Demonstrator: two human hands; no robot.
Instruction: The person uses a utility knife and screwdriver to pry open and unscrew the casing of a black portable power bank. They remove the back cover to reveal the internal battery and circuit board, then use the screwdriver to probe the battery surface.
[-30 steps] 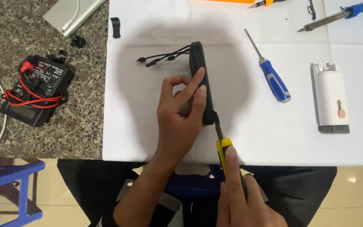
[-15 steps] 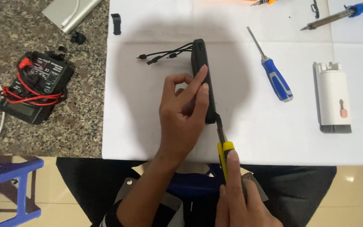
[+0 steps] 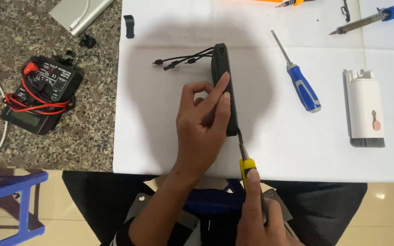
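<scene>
Black, slim and slab-shaped, the plastic power bank (image 3: 225,86) stood on its long edge on the white paper sheet (image 3: 169,136), just right of the sheet's middle, with a bundle of short black cables (image 3: 178,60) trailing from its far end toward the left. The left hand (image 3: 204,123) steadied it — thumb curled on the near face, fingers laid flat along the top edge, a closed but light hold. At the near corner, the tip of the yellow-handled screwdriver (image 3: 244,157) met the casing, and the right hand (image 3: 261,214) was wrapped shut around its handle, forefinger stretched along the shaft.

To do this well, the blade probably needed to sit squarely in the seam, though the seam itself was too small to make out. Pressure should have run along the casing, not toward the steadying fingers — a slip there would go straight at the palm. Small twists would have served better than hard levering, since thin plastic tends to crack or scar.
</scene>
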